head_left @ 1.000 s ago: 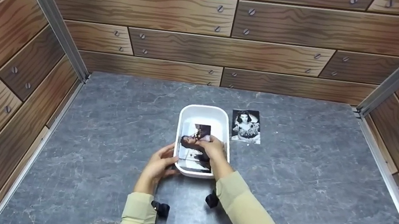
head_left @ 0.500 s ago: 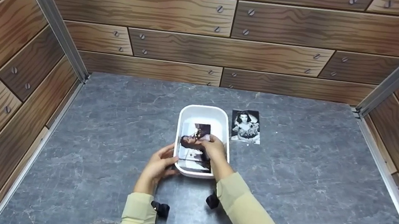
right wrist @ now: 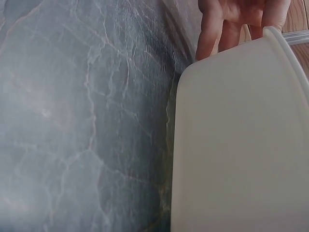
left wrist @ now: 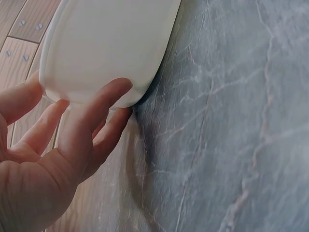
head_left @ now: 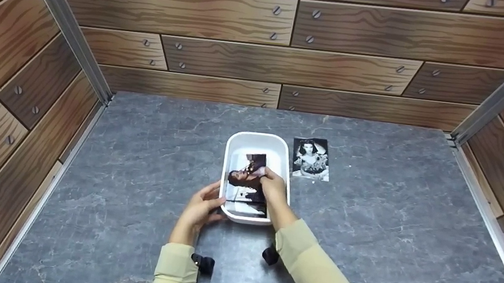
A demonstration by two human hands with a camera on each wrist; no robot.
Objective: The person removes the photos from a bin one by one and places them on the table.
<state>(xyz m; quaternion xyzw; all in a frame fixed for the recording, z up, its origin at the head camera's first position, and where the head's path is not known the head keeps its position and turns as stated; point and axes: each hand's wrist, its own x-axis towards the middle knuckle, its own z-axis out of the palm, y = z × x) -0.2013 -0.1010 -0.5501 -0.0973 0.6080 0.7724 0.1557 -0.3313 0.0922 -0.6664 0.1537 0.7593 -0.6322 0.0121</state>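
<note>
A white plastic container (head_left: 282, 150), an oblong tub with rounded corners, stands on the table. My left hand (head_left: 198, 206) holds it at the near left corner. In the left wrist view the thumb is at the rim, and the fingers (left wrist: 118, 89) lie against the outer wall. My right hand (head_left: 274, 189) reaches inside and pinches the right side of a colour photo (head_left: 245, 178) of a person with long dark hair. Under its near edge another photo (head_left: 244, 208) shows partly. The right wrist view has the tub's wall (right wrist: 236, 145) but not the right hand.
A black-and-white photo (head_left: 311, 158) lies flat on the grey marbled table (head_left: 391, 214), just right of the tub. Wood-patterned panels (head_left: 223, 57) with metal corner posts enclose the back and both sides.
The pinched photo has shifted slightly away from me and turned a little, its far right corner now higher. My right hand has moved slightly with it. The left hand and tub stay put.
</note>
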